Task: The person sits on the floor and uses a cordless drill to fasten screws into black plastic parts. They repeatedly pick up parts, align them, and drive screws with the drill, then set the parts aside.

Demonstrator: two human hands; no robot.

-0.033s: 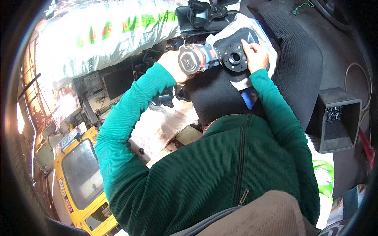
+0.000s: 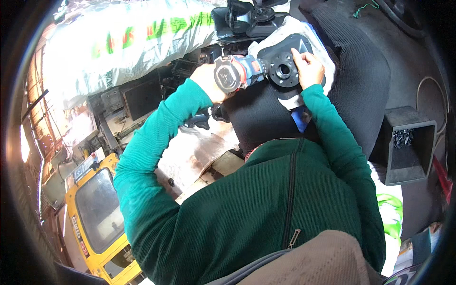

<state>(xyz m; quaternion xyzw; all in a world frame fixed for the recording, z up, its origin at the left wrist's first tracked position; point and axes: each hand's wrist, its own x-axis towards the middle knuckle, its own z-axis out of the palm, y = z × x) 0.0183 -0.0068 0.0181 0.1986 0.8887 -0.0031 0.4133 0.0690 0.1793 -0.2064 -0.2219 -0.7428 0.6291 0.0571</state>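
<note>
While one hand [image 2: 207, 81] holds a drill [image 2: 241, 71], the bin [image 2: 407, 162] seemingly contains fasteners [image 2: 403, 137]

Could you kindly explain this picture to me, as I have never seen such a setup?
Certainly. There is no robot here: a camera on a person's head looks down at their bare hands, and its fisheye lens bends straight edges. The left hand holds a blue-and-red power tool. The right hand has its fingers on a black part with a round, holed centre, lying over the person's lap. To the right, a grey bin contains small metal pieces; upper left is a white sack with coloured print.
</note>
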